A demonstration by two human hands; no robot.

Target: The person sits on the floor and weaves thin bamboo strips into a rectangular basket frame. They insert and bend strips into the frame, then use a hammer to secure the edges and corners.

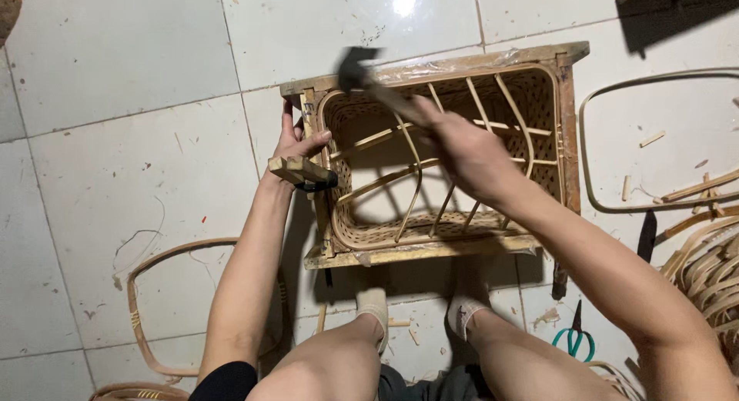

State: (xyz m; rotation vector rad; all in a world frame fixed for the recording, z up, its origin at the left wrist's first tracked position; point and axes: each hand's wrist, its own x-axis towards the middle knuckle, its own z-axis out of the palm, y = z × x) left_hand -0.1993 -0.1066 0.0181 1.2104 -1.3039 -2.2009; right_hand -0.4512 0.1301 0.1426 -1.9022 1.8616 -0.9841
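A woven rattan basket (539,101) sits inside a rectangular wooden frame (416,252) on the tiled floor. My right hand (469,156) grips the handle of a hammer (356,68), whose dark head is raised and blurred over the frame's far left corner. My left hand (295,145) rests on the frame's left side and holds a small wooden block with a dark tip (302,172) against the basket's rim. My knees and both feet in socks are below the frame.
Bent rattan hoops lie on the floor at the left (150,266) and right (616,101). A bundle of curved rattan strips (708,270) lies at the right edge. Green-handled scissors (573,338) and a dark knife (645,235) lie near my right leg. Wood chips are scattered around.
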